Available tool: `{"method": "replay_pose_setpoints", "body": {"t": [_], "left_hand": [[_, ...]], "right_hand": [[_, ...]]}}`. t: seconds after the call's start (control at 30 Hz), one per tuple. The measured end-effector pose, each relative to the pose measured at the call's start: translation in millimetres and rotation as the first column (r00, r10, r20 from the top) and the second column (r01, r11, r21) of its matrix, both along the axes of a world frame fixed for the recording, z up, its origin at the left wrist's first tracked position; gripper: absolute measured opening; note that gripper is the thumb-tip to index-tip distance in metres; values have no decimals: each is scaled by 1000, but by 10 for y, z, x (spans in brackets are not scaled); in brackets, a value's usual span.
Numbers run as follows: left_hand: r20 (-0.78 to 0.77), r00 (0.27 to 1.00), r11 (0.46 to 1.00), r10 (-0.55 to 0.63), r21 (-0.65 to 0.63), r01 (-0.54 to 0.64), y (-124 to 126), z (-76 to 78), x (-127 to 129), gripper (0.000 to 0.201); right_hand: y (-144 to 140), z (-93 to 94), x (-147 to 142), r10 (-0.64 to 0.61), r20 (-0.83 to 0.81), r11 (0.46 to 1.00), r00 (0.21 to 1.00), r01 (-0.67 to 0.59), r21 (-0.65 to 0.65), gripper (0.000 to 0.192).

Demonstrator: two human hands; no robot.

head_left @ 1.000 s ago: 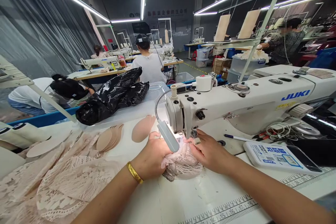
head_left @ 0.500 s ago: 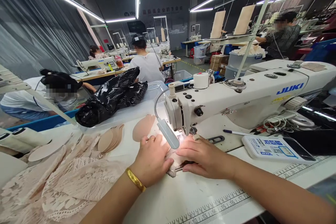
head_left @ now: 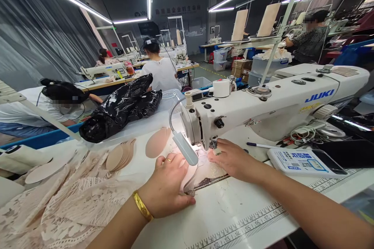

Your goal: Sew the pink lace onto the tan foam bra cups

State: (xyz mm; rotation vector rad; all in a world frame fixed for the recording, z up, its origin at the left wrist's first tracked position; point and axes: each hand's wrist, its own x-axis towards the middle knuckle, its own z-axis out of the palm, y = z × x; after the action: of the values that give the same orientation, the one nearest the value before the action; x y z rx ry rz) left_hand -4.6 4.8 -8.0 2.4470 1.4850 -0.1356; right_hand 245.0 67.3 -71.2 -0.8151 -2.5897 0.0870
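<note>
A pale pink lace piece (head_left: 204, 173) lies flat on the table under the needle of a white JUKI sewing machine (head_left: 263, 109). My left hand (head_left: 168, 186) rests palm down on the left edge of the lace, with a gold bangle on the wrist. My right hand (head_left: 230, 159) presses on the lace just right of the presser foot, fingers spread. A small lamp (head_left: 185, 148) on a flexible neck lights the needle area.
A heap of pink lace (head_left: 67, 206) lies at the left, with beige foam cups (head_left: 121, 155) and a black plastic bag (head_left: 119, 109) behind it. A pen (head_left: 260, 145), cables and a white control panel (head_left: 304, 161) sit at the right. Other people sew farther back.
The bunched lace piece has been spread flat under the needle. My left hand slid back toward me and my right hand moved up beside the presser foot.
</note>
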Motion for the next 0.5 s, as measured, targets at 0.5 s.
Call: {"method": "replay_pose_setpoints", "body": {"t": [0.5], "left_hand": [[105, 969, 971, -222, 117, 209, 87, -217, -33, 32]], "right_hand": [[-56, 150, 13, 240, -158, 915, 958, -278, -292, 17]]}}
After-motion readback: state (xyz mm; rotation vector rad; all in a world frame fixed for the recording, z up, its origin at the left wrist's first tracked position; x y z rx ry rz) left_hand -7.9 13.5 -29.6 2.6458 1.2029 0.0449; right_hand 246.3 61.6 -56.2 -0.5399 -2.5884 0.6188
